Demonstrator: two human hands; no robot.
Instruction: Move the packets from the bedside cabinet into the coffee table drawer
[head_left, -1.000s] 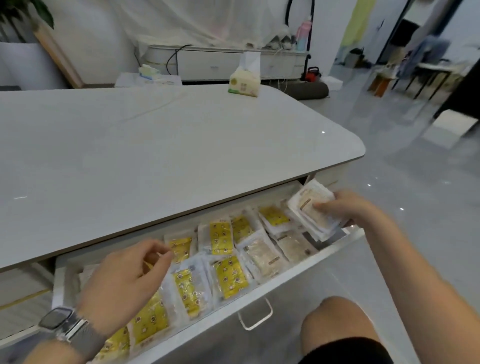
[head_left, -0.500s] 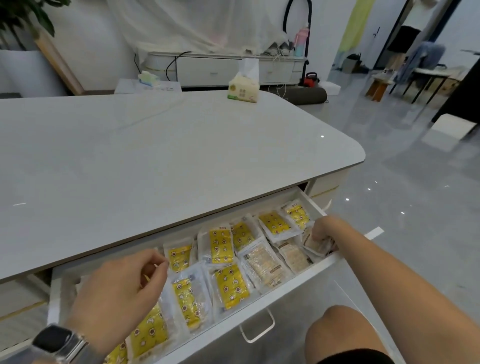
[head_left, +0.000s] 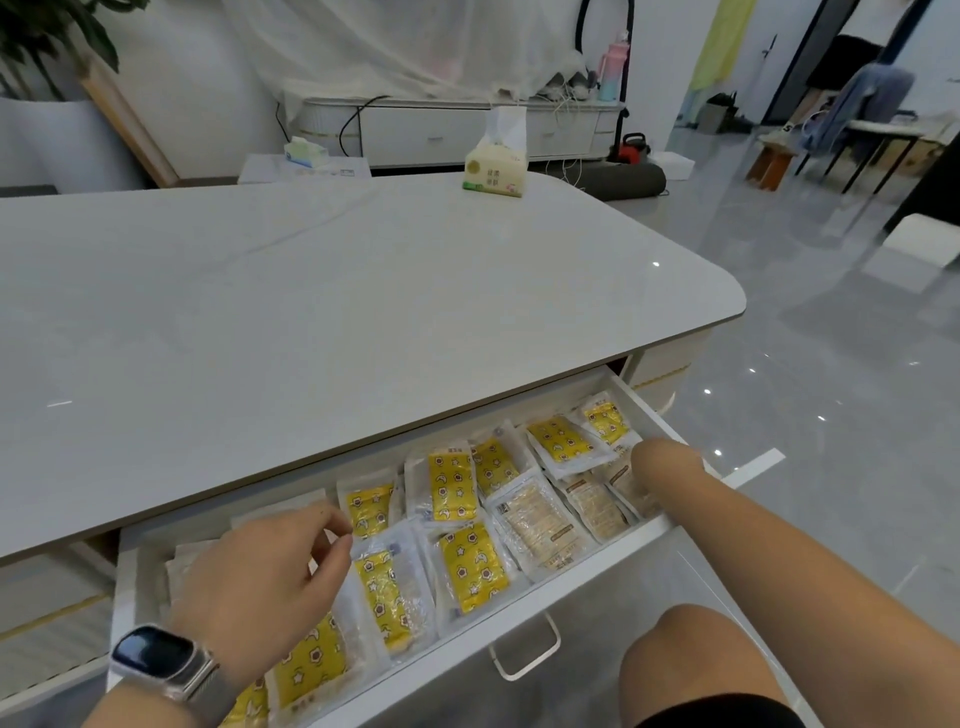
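the packets (head_left: 470, 566) are in the open drawer (head_left: 566, 574) of the coffee table, which i will call the desk (head_left: 311, 312). there are lots of them. most show yellow with little stars and shapes. a few at the right end look pale and plain (head_left: 535, 522). they lie flat, side by side, and some lap over each other. they fill the drawer from the left end to the right end.

the right hand (head_left: 644, 470) is down inside the right end of the drawer, on the pale packets there. only the wrist and a bit of the hand show, and the fingers are hidden, so i cannot tell if it grips a packet or lies flat on them.

the left hand (head_left: 270, 577) is over the left part of the drawer. its fingers are bent, and the thumb and first finger come close together at the edge of a clear packet (head_left: 387, 592). it looks like a light pinch on that packet, but i am not sure.

so i think a big part of the job is done, since so many packets are in the drawer. both hands seem to be laying them tidy. the bedside cabinet is not in view, so i cannot tell if more packets wait there. the drawer is not yet pushed shut. its handle (head_left: 527, 649) hangs on the front.

on the far side of the desk sits a tissue pack (head_left: 496, 169). a watch (head_left: 161, 660) is on the left wrist.
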